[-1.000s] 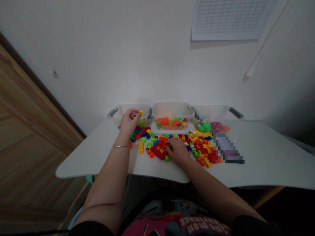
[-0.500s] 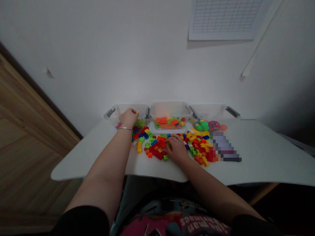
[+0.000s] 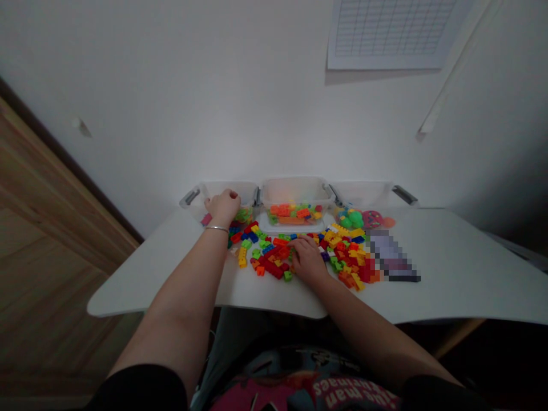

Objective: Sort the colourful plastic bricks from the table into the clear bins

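My left hand (image 3: 225, 206) is over the left clear plastic bin (image 3: 246, 188), its fingers curled together. No block shows at its fingertips, and the inside of the hand is hidden. Green and yellow pieces (image 3: 244, 215) lie in that bin beside the hand. My right hand (image 3: 309, 258) rests on the pile of colourful toy building blocks (image 3: 272, 264), fingers apart and bent over them. Its fingertips are near red blocks (image 3: 281, 242); whether they grip one cannot be seen. More yellow, red and green blocks (image 3: 346, 251) spread to its right.
The middle clear bin (image 3: 295, 188) holds orange and green blocks. In the right clear bin (image 3: 363, 194) are green, pink and orange toys. A blurred flat rectangular object (image 3: 393, 254) lies right of the pile on the white table (image 3: 454, 274). A wall stands behind the bins.
A small yellow piece at my left fingertips is no longer visible there. My left hand has shifted very slightly, still over the left bin. The right hand has barely moved.
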A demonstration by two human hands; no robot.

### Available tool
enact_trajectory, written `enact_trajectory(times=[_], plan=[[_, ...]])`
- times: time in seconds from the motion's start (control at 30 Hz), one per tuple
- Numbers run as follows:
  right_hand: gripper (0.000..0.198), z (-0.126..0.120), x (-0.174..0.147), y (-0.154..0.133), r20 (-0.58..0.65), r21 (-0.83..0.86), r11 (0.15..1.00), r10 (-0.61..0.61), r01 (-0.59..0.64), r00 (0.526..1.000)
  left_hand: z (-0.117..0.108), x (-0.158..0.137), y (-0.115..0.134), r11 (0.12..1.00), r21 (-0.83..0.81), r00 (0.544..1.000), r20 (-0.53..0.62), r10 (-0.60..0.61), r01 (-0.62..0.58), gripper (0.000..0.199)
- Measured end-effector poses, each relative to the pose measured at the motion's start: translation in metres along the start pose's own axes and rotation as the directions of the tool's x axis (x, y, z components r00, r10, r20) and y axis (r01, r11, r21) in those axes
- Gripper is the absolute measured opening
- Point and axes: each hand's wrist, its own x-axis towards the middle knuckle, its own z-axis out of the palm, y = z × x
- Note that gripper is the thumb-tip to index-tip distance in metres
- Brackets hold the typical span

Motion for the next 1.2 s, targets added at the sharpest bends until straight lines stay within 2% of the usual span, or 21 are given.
enact_trajectory(times=[0.1,0.2,0.3,0.37,0.43,0.5,0.6,0.67,0.73,0.83,1.07,1.2], plan=[[0.037,0.000,0.000,0.002,-0.039,-0.003,1.000,0.021,-0.021,0.999,-0.003,-0.006,-0.001,0.990,-0.136,0.998,-0.063,0.013,-0.022,0.033],[0.040,-0.001,0.001,0.004,-0.077,0.007,0.997,0.072,-0.072,0.994,-0.008,-0.024,0.002,0.970,-0.229,0.983,-0.178,0.039,-0.080,0.041],[0.042,-0.002,0.001,0.007,-0.077,0.019,0.992,0.128,-0.127,0.989,-0.011,-0.055,0.009,0.942,-0.232,0.939,-0.298,0.170,-0.244,0.041],[0.043,-0.002,0.002,0.008,-0.067,0.014,0.989,0.148,-0.148,0.987,-0.012,-0.077,0.016,0.907,-0.226,0.904,-0.327,0.274,-0.356,0.033],[0.044,-0.002,0.002,0.010,-0.060,0.005,0.987,0.158,-0.158,0.986,-0.010,-0.097,0.022,0.856,-0.236,0.882,-0.233,0.410,-0.460,0.026],[0.046,-0.002,0.001,0.011,-0.061,0.000,0.987,0.162,-0.163,0.985,-0.006,-0.114,0.028,0.815,-0.239,0.846,-0.065,0.529,-0.528,0.025],[0.049,-0.002,0.001,0.013,-0.070,-0.002,0.985,0.170,-0.171,0.983,0.003,-0.135,0.034,0.779,-0.210,0.757,0.190,0.625,-0.590,0.026],[0.049,-0.002,0.001,0.014,-0.070,-0.005,0.983,0.180,-0.181,0.981,0.010,-0.147,0.038,0.754,-0.186,0.699,0.289,0.655,-0.630,0.027],[0.049,-0.002,0.001,0.015,-0.063,-0.004,0.982,0.190,-0.191,0.980,0.015,-0.156,0.041,0.737,-0.164,0.671,0.321,0.669,-0.656,0.028],[0.049,0.001,0.001,0.019,-0.069,0.019,0.979,0.202,-0.202,0.977,0.021,-0.165,0.044,0.727,-0.129,0.667,0.316,0.674,-0.674,0.030],[0.052,0.010,-0.002,0.030,-0.161,0.117,0.974,0.212,-0.195,0.964,0.026,-0.169,0.046,0.670,-0.110,0.606,0.336,0.721,-0.735,0.028],[0.055,0.010,-0.001,0.031,-0.158,0.131,0.970,0.226,-0.206,0.961,0.020,-0.168,0.047,0.669,-0.046,0.619,0.337,0.709,-0.742,0.025]])
